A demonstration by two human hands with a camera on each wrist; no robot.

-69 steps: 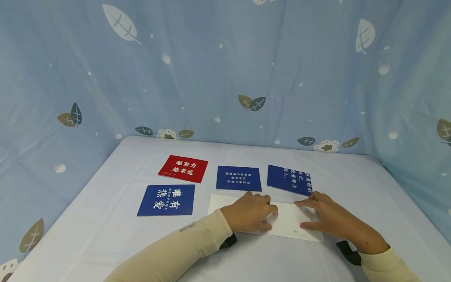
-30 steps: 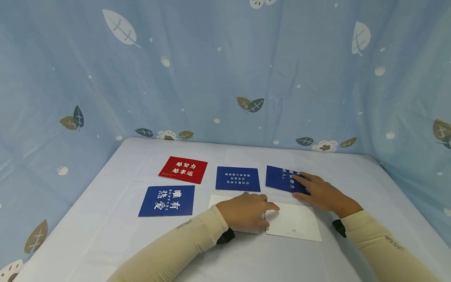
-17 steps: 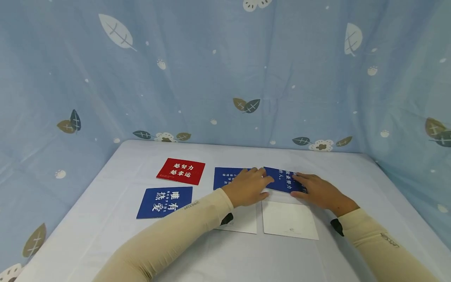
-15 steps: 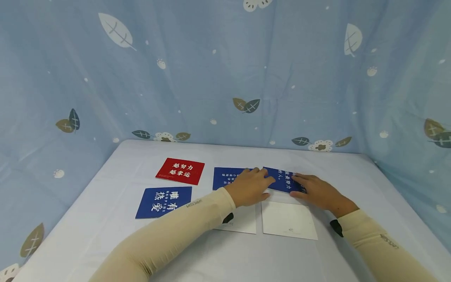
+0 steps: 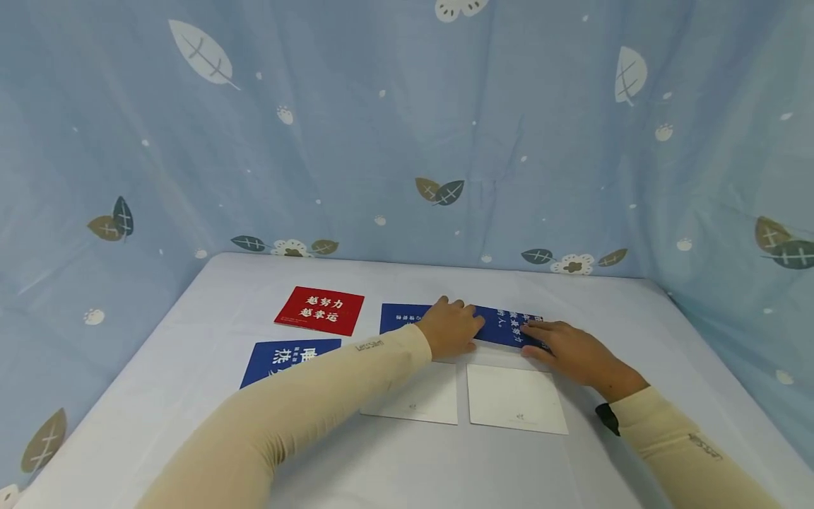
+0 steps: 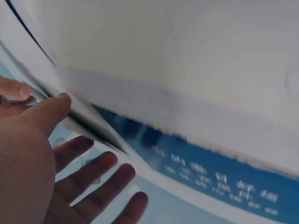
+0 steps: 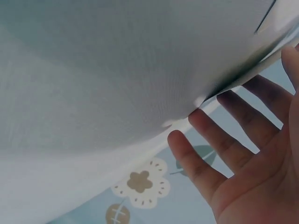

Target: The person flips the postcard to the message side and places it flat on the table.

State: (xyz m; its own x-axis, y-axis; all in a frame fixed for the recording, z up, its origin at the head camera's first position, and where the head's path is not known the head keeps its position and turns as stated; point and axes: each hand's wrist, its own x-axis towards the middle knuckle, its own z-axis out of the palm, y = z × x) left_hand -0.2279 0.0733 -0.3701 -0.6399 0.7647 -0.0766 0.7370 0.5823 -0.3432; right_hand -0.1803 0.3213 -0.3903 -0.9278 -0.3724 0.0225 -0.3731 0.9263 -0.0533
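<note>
Holding a thin, rectangular blue card (image 5: 504,328)

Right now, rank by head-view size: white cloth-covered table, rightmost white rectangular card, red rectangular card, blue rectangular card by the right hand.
1. White cloth-covered table
2. Rightmost white card, nearer the camera
3. Red card
Unranked: blue card, partly hidden by the right hand.
</note>
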